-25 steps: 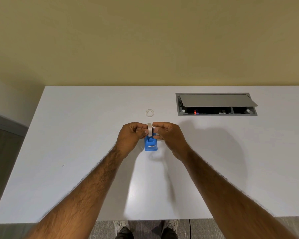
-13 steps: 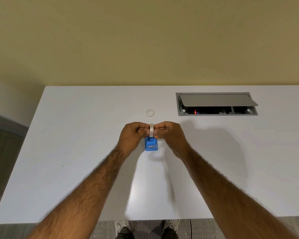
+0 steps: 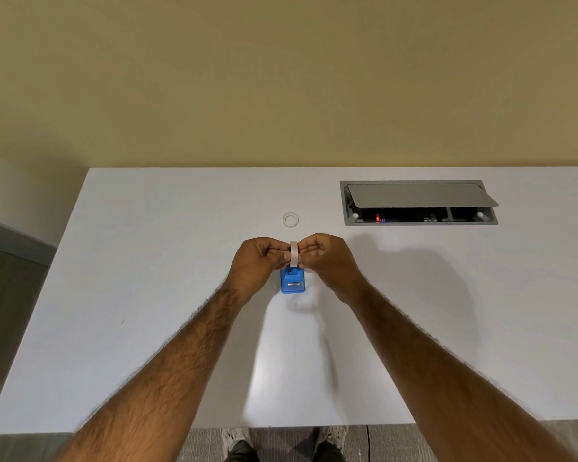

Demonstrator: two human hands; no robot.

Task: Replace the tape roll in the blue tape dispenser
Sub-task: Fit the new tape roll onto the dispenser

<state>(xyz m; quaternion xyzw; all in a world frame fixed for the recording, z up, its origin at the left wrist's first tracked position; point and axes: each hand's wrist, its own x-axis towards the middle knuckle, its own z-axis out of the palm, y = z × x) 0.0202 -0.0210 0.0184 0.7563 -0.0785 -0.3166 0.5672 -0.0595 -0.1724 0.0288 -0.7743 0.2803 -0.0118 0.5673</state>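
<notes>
The left hand [image 3: 257, 261] and the right hand [image 3: 331, 258] meet at the middle of the table, and both have curled fingers that pinch the same tape roll [image 3: 293, 254] between them, the left hand on its left face and the right hand on its right face. The roll stands on its edge, so only its narrow band shows: it is pale, whitish-beige, thin, and it looks matte. The fingertips hide its hole.

Directly under the roll, at 6 o'clock from it, is the blue tape dispenser [image 3: 292, 281]. It stands on the table [image 3: 147, 295] with its front end toward the person. It is small, bright blue plastic with rounded corners, and a short silver metal strip lies across its front part. The lower edge of the roll comes to the top of the dispenser, but I cannot tell if it already sits in the cradle.

At 12 o'clock from the hands, near them, a small white ring [image 3: 290, 219] lies flat on the table. At about 2 o'clock, well apart, there is a grey cable box [image 3: 347, 208] sunk in the table top, its flap [image 3: 417, 195] half raised, with a small red light [image 3: 377, 217] inside. At 6 o'clock, beyond the near table edge, two shoes [image 3: 234, 441] stand on grey carpet.
</notes>
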